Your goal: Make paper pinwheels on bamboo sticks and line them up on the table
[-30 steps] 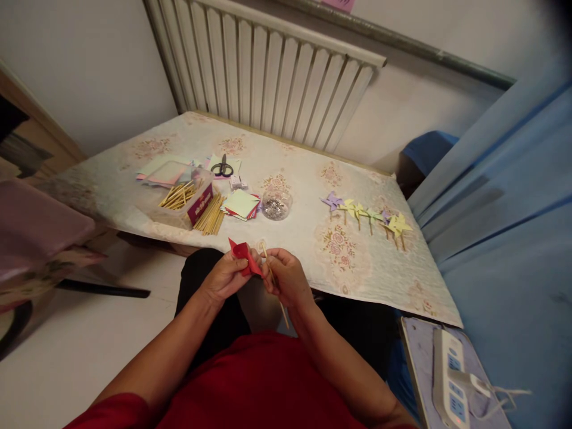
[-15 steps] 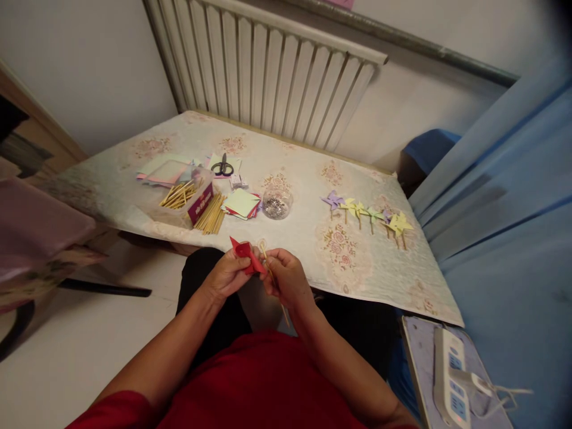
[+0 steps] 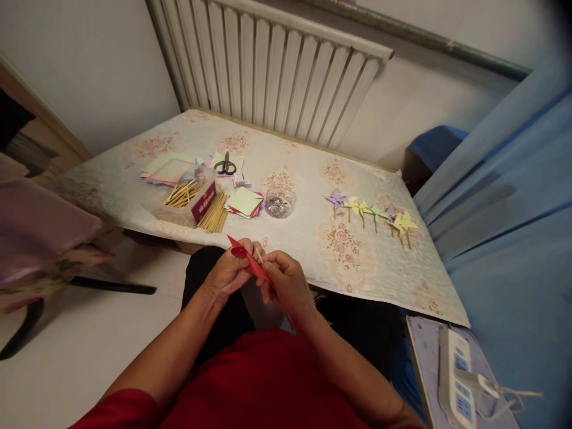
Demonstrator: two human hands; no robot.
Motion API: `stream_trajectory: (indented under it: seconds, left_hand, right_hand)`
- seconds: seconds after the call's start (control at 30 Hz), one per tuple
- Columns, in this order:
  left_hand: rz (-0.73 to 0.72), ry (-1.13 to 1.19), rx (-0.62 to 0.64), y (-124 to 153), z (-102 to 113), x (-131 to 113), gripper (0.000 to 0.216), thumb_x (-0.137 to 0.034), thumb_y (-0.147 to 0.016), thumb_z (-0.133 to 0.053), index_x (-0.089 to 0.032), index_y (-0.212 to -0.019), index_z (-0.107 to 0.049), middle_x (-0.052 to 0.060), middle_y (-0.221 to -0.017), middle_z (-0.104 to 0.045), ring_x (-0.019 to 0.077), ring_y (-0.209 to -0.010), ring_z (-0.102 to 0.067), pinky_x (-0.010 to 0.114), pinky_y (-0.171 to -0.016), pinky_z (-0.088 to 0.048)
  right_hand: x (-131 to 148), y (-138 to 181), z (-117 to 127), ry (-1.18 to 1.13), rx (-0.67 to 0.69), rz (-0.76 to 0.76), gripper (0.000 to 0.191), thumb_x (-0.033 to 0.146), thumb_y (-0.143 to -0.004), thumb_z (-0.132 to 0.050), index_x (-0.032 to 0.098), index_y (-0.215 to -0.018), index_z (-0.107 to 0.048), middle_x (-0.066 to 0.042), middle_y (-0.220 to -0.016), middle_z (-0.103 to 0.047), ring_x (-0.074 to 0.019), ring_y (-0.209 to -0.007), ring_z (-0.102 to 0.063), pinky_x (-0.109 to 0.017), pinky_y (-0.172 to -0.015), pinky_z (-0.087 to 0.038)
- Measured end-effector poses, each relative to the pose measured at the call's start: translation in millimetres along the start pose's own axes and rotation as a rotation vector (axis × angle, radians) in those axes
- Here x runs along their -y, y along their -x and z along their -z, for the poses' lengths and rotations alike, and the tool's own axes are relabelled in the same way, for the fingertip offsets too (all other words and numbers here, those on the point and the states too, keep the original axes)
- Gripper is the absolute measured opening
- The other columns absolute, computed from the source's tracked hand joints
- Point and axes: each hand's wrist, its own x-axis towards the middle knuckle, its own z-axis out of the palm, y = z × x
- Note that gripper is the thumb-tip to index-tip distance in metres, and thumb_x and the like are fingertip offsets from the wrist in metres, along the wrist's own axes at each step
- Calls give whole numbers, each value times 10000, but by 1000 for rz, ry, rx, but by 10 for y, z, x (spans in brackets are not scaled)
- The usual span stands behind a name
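Note:
Above my lap, at the table's front edge, my left hand (image 3: 226, 273) is closed on a red paper pinwheel (image 3: 255, 269) with curled blades. My right hand (image 3: 286, 280) pinches a thin wooden stick (image 3: 259, 256), whose upper end shows against the back side of the pinwheel. The stick's lower part runs down under my right palm and is mostly hidden. Both hands' fingertips meet around the pinwheel's middle. Whether a pin joins paper and stick is too small to tell.
On the flowered tablecloth (image 3: 304, 238) stand a plastic box of sticks (image 3: 181, 196), loose sticks (image 3: 214, 215), paper squares (image 3: 245, 201), scissors (image 3: 226, 165) and a clear round dish of small metal pieces (image 3: 280, 204). Several finished pinwheels (image 3: 357, 207) lie right. A power strip (image 3: 458, 375) is lower right.
My right hand has brought the stick's upper end in against the red pinwheel. The pinwheel has turned slightly, and the fingers of both hands are closer together. The view has shifted a little.

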Motion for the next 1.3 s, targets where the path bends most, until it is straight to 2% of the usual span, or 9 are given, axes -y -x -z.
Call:
stream_trajectory:
  seconds: [0.17, 0.33, 0.5, 1.13, 1.3]
  left_hand:
    - [-32, 9, 10, 17, 7, 2, 310, -210, -646, -861, -153, -651, -556, -14, -705, -538, 120, -607, -560, 205, -444, -493]
    - [-62, 11, 0, 13, 32, 12, 327, -213, -609, -888, -149, -631, -568, -20, -686, -518, 108, -642, -533, 220, -556, -506]
    - [-69, 22, -3, 7, 16, 5, 312, -214, -619, -883, -155, -623, -577, -20, -666, -514, 108, -635, -511, 230, -576, -501]
    - [-50, 13, -27, 22, 13, 3, 272, -168, -612, -875, -154, -628, -603, -21, -678, -523, 109, -644, -518, 233, -576, -525]
    - [-43, 7, -41, 25, 7, -1, 296, -196, -598, -885, -150, -623, -594, -15, -684, -521, 118, -637, -518, 213, -490, -496]
  right_hand:
    - [12, 23, -53, 23, 18, 27, 169, 377, -818, -558, 210, -848, -553, 74, -559, -611, -70, -335, -477, -181, -357, -267]
    - [18, 30, -86, 55, 5, 50, 151, 365, -829, -548, 214, -839, -549, 81, -533, -592, -71, -337, -461, -187, -374, -289]
    - [20, 31, -92, 60, 22, 68, 134, 347, -828, -544, 215, -811, -550, 81, -519, -581, -73, -351, -470, -187, -393, -317]
    - [18, 14, -88, 42, 13, 52, 131, 347, -815, -565, 220, -786, -548, 88, -492, -562, -71, -337, -449, -188, -394, -301]
    - [15, 9, -83, 51, 5, 51, 133, 345, -821, -565, 217, -787, -552, 85, -489, -564, -71, -347, -455, -184, -403, -303]
